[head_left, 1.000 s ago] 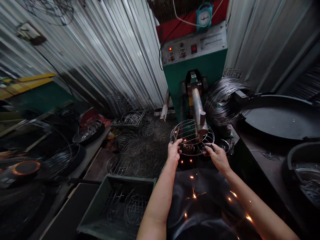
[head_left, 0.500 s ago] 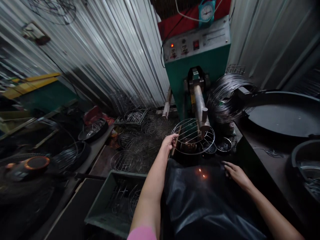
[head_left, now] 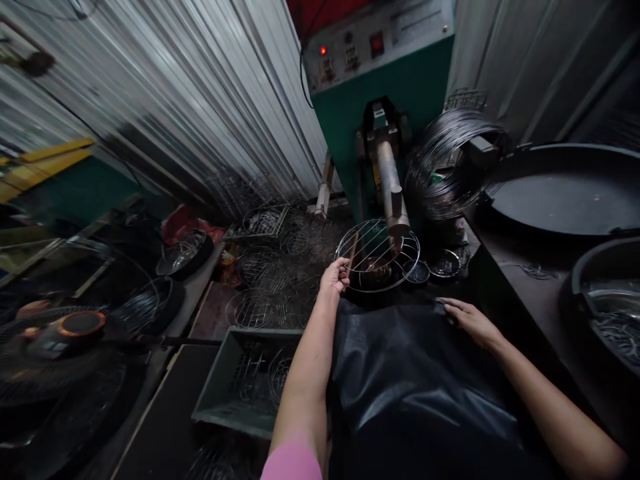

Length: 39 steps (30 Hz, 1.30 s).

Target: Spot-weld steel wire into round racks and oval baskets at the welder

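Observation:
My left hand [head_left: 336, 276] pinches the left rim of a round wire rack [head_left: 367, 291], a metal ring with parallel wires across it. The rack lies under the electrode arm [head_left: 388, 172] of a green spot welding machine [head_left: 345, 113]; the arm's tip is over its right part, and I cannot tell if they touch. My right hand [head_left: 473, 321] is closed at the far right corner of a black leather-like sheet [head_left: 400, 360] spread in front of me. What its fingertips grip there is too small and dark to make out.
A wire coil [head_left: 453, 163] and a wide black pan [head_left: 560, 207] are at the right, with a dark tub [head_left: 580, 320] nearer. Small dishes [head_left: 444, 264] sit below the welder. At the left are a green crate [head_left: 235, 419], several wire racks [head_left: 250, 308] and a fan [head_left: 65, 333].
The view has tilted down and shifted, so the machine sits higher in the picture. Bright orange spots on the black sheet are gone. My left hand still holds the wire rack under the arm.

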Available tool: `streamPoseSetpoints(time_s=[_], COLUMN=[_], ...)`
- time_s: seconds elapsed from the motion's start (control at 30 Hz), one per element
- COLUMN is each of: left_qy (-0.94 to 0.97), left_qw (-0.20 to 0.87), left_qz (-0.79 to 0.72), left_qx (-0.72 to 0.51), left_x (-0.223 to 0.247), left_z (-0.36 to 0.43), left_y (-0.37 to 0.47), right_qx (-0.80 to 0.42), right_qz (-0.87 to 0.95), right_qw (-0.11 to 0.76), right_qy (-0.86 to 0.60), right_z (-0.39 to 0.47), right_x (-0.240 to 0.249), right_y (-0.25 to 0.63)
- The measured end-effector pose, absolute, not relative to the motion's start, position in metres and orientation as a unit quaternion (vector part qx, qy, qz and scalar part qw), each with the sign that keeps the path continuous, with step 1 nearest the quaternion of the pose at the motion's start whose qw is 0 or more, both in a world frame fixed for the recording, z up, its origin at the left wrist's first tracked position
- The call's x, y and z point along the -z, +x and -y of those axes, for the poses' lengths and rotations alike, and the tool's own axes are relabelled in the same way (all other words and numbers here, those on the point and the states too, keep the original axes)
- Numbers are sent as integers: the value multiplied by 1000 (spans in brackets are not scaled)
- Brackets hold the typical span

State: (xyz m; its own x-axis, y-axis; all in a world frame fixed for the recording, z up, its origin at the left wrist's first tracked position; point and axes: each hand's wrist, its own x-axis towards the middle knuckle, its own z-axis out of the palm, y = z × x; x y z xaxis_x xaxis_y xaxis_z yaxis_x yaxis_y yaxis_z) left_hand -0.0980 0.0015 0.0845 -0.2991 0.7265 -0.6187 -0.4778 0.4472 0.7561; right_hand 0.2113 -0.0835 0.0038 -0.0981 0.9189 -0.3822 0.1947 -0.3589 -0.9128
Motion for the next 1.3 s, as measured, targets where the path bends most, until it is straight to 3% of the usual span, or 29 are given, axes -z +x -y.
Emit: streamPoseSetpoints(time_s=[0.27, 0.67, 0.97, 1.3], left_qy=[100, 118, 119, 134], left_qw=[544, 533, 494, 499], left_qz=[-610, -583, -594, -594], left_qx=[-568, -601, -623, -617], left_x=[-94, -90, -84, -85], left_z=[6, -4, -8, -8], left_y=[-95, -73, -71, -69], right_qx=[-579, -492, -427, -423], right_qz=[443, 563, 624, 685], right_qw=[423, 465, 399, 352], right_qy=[-537, -474, -519, -478], right_z=[77, 49, 37, 28], right_x=[-44, -90, -76, -77], right_y=[179, 130, 124, 134])
